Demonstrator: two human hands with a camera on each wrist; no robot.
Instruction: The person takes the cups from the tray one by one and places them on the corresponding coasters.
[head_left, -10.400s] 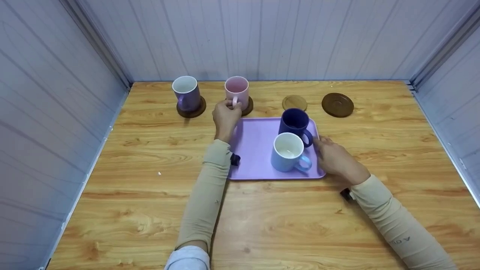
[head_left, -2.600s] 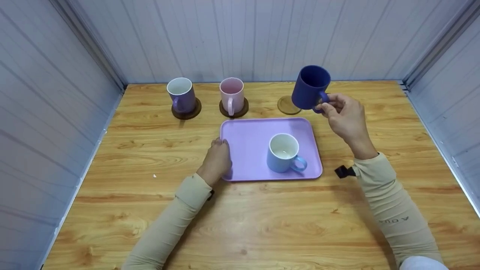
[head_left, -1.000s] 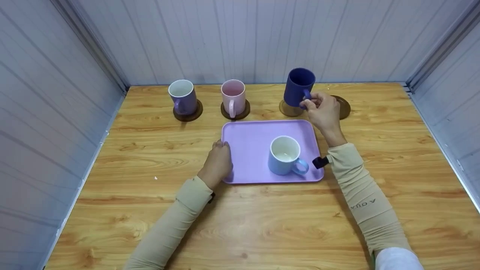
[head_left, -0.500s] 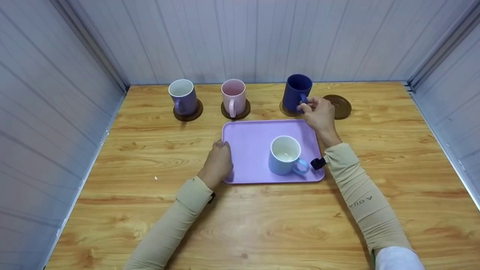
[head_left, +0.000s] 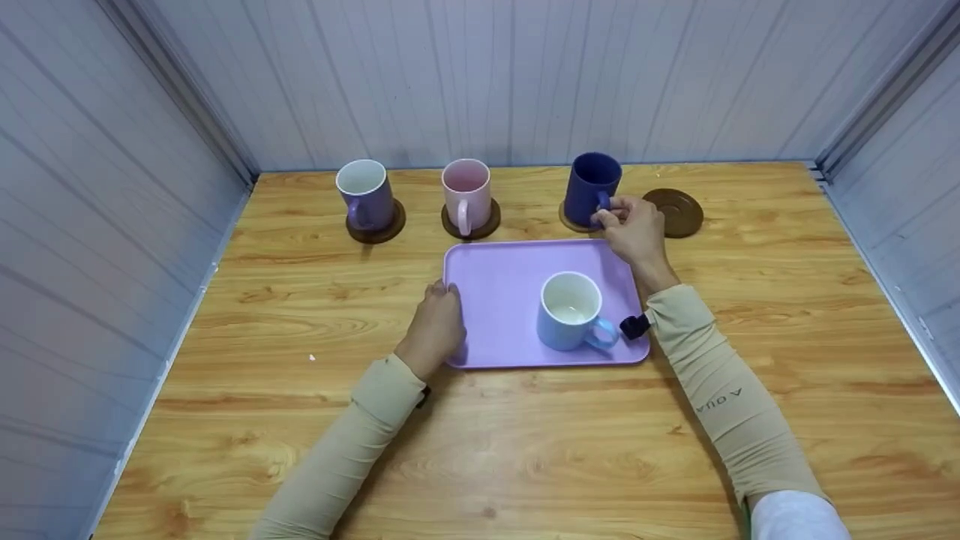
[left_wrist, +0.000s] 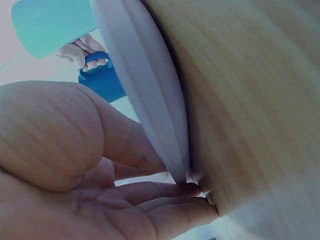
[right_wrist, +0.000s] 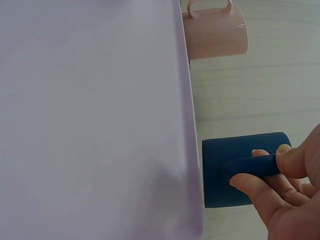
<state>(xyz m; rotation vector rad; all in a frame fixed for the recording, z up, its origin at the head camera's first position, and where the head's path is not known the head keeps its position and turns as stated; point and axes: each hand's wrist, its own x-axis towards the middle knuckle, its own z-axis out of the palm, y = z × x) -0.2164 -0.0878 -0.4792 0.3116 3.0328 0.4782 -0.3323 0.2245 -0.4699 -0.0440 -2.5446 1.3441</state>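
My right hand (head_left: 636, 232) pinches the handle of the dark blue mug (head_left: 589, 187), which stands upright on a light wooden coaster (head_left: 568, 219) behind the tray. The right wrist view shows thumb and fingers around that mug's handle (right_wrist: 252, 166). My left hand (head_left: 435, 322) holds the left rim of the lilac tray (head_left: 495, 262); in the left wrist view the thumb and fingers meet at the tray's edge (left_wrist: 150, 85). On the tray's right half stands a light blue mug (head_left: 559, 322) with a white inside, its handle towards the right.
Along the back, a purple mug (head_left: 375, 206) and a pink mug (head_left: 476, 202) each stand on a dark coaster. Another dark brown coaster (head_left: 679, 214) lies right of the blue mug, with nothing on it. Panel walls (head_left: 480, 82) enclose the table's back and sides.
My right hand has taken the dark blue mug off the tray and lowered it onto the light coaster. My left hand has moved from the pink mug to the tray's left rim.
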